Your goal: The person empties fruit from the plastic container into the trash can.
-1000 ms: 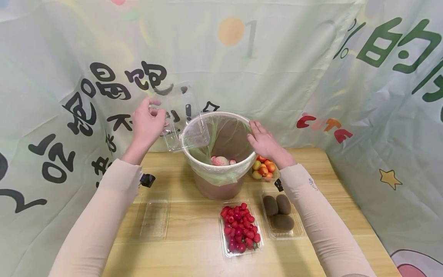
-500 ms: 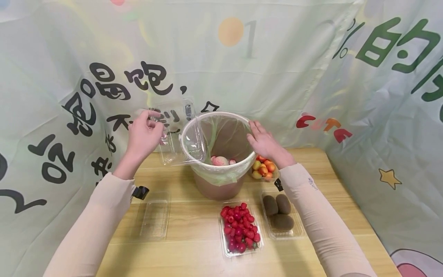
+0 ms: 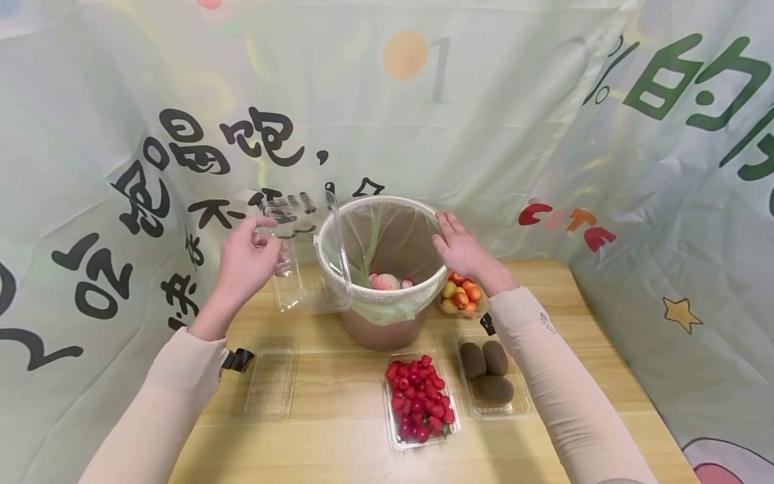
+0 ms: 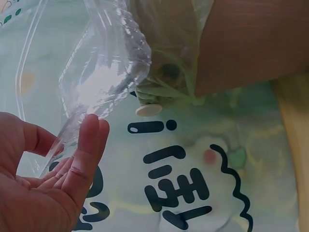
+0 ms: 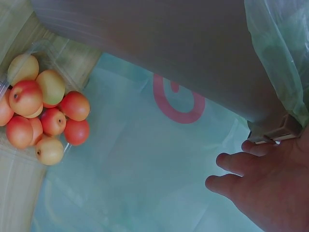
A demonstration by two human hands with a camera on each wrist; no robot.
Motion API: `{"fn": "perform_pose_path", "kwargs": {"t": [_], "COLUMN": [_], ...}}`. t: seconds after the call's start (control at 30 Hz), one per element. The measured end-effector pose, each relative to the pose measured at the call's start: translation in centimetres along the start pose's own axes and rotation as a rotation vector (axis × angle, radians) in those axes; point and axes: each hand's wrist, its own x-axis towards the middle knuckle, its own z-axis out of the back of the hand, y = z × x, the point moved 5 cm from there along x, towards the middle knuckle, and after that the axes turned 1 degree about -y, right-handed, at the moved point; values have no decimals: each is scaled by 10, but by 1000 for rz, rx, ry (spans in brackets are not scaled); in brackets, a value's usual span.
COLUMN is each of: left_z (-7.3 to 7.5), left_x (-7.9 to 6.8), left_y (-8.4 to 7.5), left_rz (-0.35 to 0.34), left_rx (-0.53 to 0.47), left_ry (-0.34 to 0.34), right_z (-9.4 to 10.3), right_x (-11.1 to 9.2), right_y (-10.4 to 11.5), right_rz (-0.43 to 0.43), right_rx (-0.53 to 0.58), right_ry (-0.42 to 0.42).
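An empty clear plastic box is held in the air just left of the bin, pinched at its near edge by the thumb and fingers of the left hand. Thin, light, springy and slick walls can be expected; a rim or corner is judged the firmest place to grip, since hard squeezing would buckle it. The right hand rests on the bin's rim, fingers nearly straight, nothing held.

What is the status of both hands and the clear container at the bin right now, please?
Left hand grips empty clear clamshell, lowered beside bin. Right hand flat on bin rim, steadying. Nothing in the way; peach in bin.
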Motion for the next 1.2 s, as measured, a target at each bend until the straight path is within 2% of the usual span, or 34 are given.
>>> {"fn": "perform_pose_path", "kwargs": {"t": [0.23,0.97,1.2], "left_z": [-1,-22,-30], "left_x": [-17,-59,-72], "left_y": [14,71,91], "left_rz": [-4,138,153], "left_rx": [40,-34,17], "left_ry": [17,89,102], "right_z": [-1,0,-1], "right_x": [0,-1,0], "right_y": [1,1,0], "right_rz": [0,-1,3], "right_rx": [3,16,28], "right_ry": [1,-10,-7]}}
